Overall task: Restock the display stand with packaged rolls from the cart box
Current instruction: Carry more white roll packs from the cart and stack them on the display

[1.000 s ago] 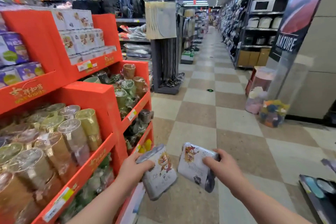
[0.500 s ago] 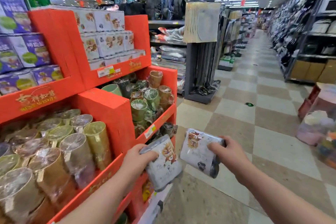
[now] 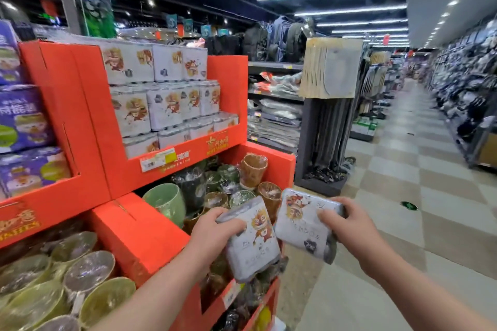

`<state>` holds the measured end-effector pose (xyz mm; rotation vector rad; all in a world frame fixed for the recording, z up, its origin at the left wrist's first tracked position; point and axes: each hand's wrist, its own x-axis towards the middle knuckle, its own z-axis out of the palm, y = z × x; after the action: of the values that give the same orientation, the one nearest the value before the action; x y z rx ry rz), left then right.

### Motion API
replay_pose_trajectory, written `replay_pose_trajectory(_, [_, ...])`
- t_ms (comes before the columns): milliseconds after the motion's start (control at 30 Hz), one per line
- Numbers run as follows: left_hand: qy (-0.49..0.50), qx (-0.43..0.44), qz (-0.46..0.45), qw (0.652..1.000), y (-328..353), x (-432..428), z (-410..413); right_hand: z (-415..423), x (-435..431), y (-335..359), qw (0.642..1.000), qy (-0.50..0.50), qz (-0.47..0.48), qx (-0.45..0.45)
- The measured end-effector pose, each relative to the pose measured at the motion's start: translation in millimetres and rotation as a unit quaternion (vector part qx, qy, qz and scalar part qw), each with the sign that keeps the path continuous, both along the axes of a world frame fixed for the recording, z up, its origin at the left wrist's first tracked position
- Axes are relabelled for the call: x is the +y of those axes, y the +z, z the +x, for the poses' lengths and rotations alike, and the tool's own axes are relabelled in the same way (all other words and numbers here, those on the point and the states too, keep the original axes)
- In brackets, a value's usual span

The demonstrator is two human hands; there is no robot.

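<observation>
Two pale grey film-wrapped packs of rolls printed with a cartoon figure are held in the air just in front of the orange cardboard display stand, level with its middle tier and well below its top shelf. The nearer pack is clasped by the left grip, whose fingers are curled over its upper edge. The farther pack is clasped by the right grip, with fingers wrapped over its top right corner. Each pack is carried in one hand without visible strain, so the packs are judged to be light. They are also judged soft beneath a slick film that could slide or dent if squeezed hard. A hold across the narrow sides, with the flat face supported, is judged safest for setting them upright. Matching grey packs are stacked in stepped rows on the stand's top shelf, where space appears to be left towards the upper right. Film-wrapped cups are crowded on the tier beneath, and purple packs are seen in the stand's left bay. To the stand's right a dark grey rack is placed, and a beige checked tile floor runs away down a lit aisle.
</observation>
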<state>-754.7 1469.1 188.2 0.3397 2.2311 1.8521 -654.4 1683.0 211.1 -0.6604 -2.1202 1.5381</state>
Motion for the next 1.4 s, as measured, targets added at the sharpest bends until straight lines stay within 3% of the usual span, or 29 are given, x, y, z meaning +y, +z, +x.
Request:
replay_pose_trajectory(400, [0.157, 0.016, 0.023, 0.987, 38.2, -42.7, -91.5, -195.4, -8.5, 45.3, 0.989, 0.135, 0.038, 0.053])
replay_pose_trajectory(867, [0.367, 0.058, 0.103, 0.923, 65.2, 8.8, -168.0, -408.6, 20.1, 110.6, 0.934, 0.336, 0.068, 0.102])
replay_pose_trajectory(1200, [0.458, 0.067, 0.104, 0.881, 84.9, 56.3, -200.3, -513.6, 40.2, 112.6, 0.911, 0.412, -0.014, -0.005])
replay_pose_trajectory(1267, [0.463, 0.072, 0.109, 0.877, 89.8, 59.1, -203.3, -526.4, 36.2, 112.3, 0.910, 0.414, 0.024, -0.020])
replay_pose_trajectory(1400, [0.465, 0.088, 0.098, 0.876, 101.2, 58.5, -208.8, -526.7, 32.3, 117.5, 0.891, 0.371, 0.260, 0.027])
